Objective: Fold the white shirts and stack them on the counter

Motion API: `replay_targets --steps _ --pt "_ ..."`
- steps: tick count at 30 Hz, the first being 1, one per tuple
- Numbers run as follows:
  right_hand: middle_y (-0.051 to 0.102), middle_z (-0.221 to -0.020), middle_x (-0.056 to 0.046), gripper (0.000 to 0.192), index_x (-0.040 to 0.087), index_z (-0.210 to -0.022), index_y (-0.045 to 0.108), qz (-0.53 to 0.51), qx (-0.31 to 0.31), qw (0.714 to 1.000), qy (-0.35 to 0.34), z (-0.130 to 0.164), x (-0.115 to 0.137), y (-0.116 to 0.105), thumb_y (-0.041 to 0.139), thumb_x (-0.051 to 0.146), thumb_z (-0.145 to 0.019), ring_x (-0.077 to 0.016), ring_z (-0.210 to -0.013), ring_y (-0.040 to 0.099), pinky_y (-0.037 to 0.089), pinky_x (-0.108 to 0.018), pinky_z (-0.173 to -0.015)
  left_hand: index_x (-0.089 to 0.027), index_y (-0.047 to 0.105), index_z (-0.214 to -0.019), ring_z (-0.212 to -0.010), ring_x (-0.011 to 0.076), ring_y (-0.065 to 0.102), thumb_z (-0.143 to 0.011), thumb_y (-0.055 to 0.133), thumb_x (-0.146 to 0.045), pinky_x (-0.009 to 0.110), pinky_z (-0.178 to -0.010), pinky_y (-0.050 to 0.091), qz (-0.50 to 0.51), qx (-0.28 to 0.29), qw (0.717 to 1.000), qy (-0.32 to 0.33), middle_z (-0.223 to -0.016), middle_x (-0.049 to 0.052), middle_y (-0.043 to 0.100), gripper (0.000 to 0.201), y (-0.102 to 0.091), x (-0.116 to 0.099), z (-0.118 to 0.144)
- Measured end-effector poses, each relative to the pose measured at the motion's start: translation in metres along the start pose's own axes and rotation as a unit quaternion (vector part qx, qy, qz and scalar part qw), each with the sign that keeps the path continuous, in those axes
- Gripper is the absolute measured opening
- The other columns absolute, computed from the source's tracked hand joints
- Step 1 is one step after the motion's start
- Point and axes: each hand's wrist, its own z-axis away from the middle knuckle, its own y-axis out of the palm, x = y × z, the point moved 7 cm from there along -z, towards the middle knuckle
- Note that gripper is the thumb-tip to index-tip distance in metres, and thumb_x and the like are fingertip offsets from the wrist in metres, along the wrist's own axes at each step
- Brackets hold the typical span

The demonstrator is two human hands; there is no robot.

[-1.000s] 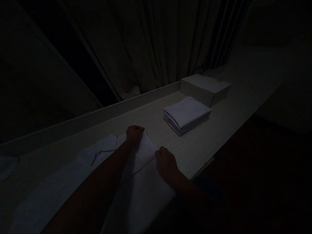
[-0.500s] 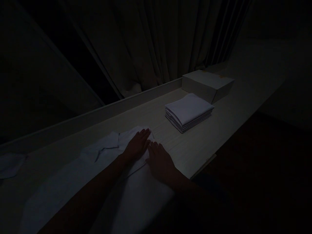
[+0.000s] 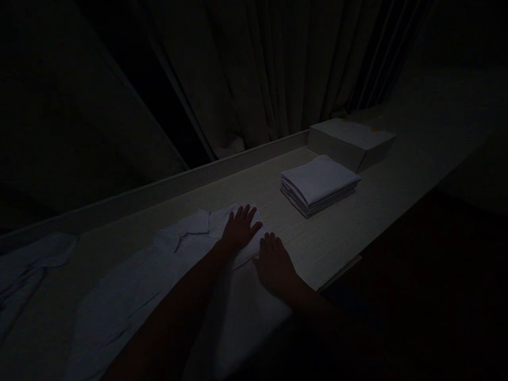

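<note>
Fingers spread flat: my left hand (image 3: 239, 231) and right hand (image 3: 274, 263) press the white shirt (image 3: 159, 280); folded stack (image 3: 319, 183) far right.

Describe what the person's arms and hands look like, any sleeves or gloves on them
Both forearms show bare, with no sleeve in view. The left hand and right hand wear no gloves. No rings, watch or markings can be made out in the dim light.

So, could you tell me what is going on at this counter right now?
A person is pressing both hands flat on a white shirt spread along the counter. The left hand lies near the collar, the right hand beside it. A stack of folded white cloths sits further along, in front of a white box. The room is very dim.
</note>
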Motion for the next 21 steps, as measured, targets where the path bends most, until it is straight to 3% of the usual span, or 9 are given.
replay_targets --steps 4,8,11,14,21 --pt "0.035 -0.148 -0.025 0.056 0.001 -0.14 0.043 0.003 -0.012 1.0 0.006 0.003 0.002 -0.003 0.04 0.038 -0.098 -0.0345 -0.143 0.023 0.013 -0.057 -0.116 -0.018 0.024 -0.151 -0.147 0.0264 0.015 -0.094 0.026 -0.055 0.048 -0.118 0.015 -0.002 -0.065 0.998 -0.006 -0.159 0.01 0.02 0.068 -0.034 -0.004 0.031" --pt "0.037 -0.148 -0.022 0.054 0.004 -0.14 0.045 0.008 -0.013 1.0 0.009 0.005 0.005 -0.006 0.037 0.038 -0.098 -0.0332 -0.142 0.024 0.01 -0.056 -0.116 -0.023 0.025 -0.151 -0.148 0.0279 0.01 -0.091 0.032 -0.058 0.051 -0.119 0.012 -0.051 -0.089 0.993 -0.063 -0.16 0.009 0.017 0.07 -0.062 0.027 0.108" --pt "0.037 -0.148 -0.023 0.053 0.003 -0.139 0.045 0.025 -0.009 1.0 0.006 0.006 0.006 -0.006 0.035 0.037 -0.099 -0.0336 -0.142 0.025 0.01 -0.056 -0.116 -0.033 0.031 -0.148 -0.147 0.0337 0.01 -0.088 0.037 -0.063 0.059 -0.116 0.012 -0.077 -0.046 0.988 -0.125 -0.16 0.006 0.019 0.069 -0.058 0.067 0.173" --pt "0.038 -0.148 -0.024 0.054 0.003 -0.137 0.047 0.048 -0.004 0.999 -0.007 0.007 0.005 -0.002 0.036 0.038 -0.098 -0.0343 -0.14 0.028 0.011 -0.055 -0.115 -0.036 0.028 -0.149 -0.145 0.0352 0.019 -0.089 0.031 -0.065 0.063 -0.112 0.018 -0.056 -0.003 0.983 -0.172 -0.159 0.006 0.024 0.066 -0.041 0.097 0.214" --pt "0.043 -0.145 -0.022 0.053 0.006 -0.13 0.054 0.099 -0.035 0.993 -0.051 0.01 0.008 -0.003 0.032 0.042 -0.098 -0.0343 -0.138 0.031 0.013 -0.057 -0.114 -0.036 0.026 -0.149 -0.146 0.0301 0.019 -0.09 0.026 -0.064 0.056 -0.115 0.017 -0.051 -0.074 0.979 -0.185 -0.159 0.004 0.025 0.065 -0.039 0.098 0.229"
